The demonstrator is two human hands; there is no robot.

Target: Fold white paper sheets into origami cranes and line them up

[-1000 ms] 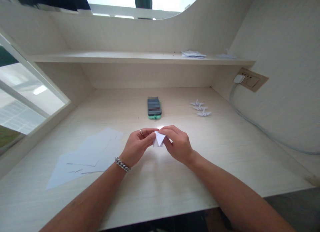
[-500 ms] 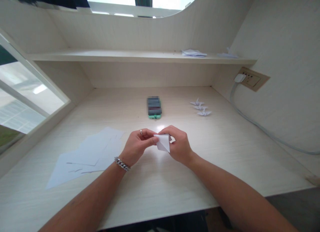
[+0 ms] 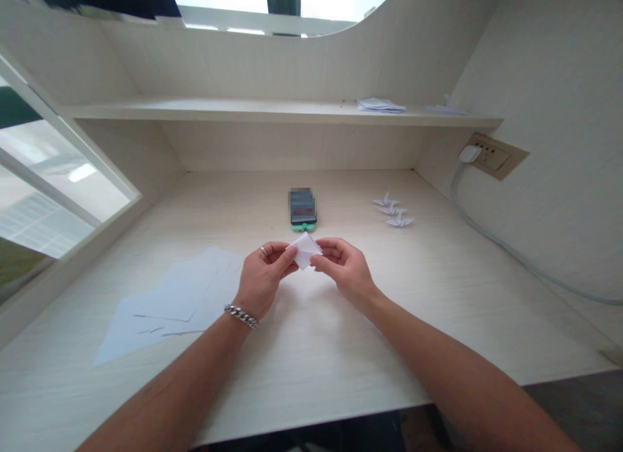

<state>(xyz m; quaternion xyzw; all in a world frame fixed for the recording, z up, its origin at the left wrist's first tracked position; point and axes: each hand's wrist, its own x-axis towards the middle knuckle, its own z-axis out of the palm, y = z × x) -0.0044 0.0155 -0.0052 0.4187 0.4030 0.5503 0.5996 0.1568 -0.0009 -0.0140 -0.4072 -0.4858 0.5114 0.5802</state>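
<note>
Left hand (image 3: 263,276) and right hand (image 3: 353,270): thumb-and-finger pinches, closed on folded paper (image 3: 305,249) | paper: mid-air, near phone (image 3: 302,206) | advice: align edges, crease lightly, then firmly

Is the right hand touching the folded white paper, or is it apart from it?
Touching: the head view shows the thumb of the right hand on the folded white paper.

My left hand (image 3: 259,280) and right hand (image 3: 351,273) pinch a folded white paper (image 3: 305,249); around it I see a smartphone (image 3: 302,207) at twelve o'clock, three origami cranes (image 3: 390,211) at two, loose white sheets (image 3: 168,299) at eight.
</note>
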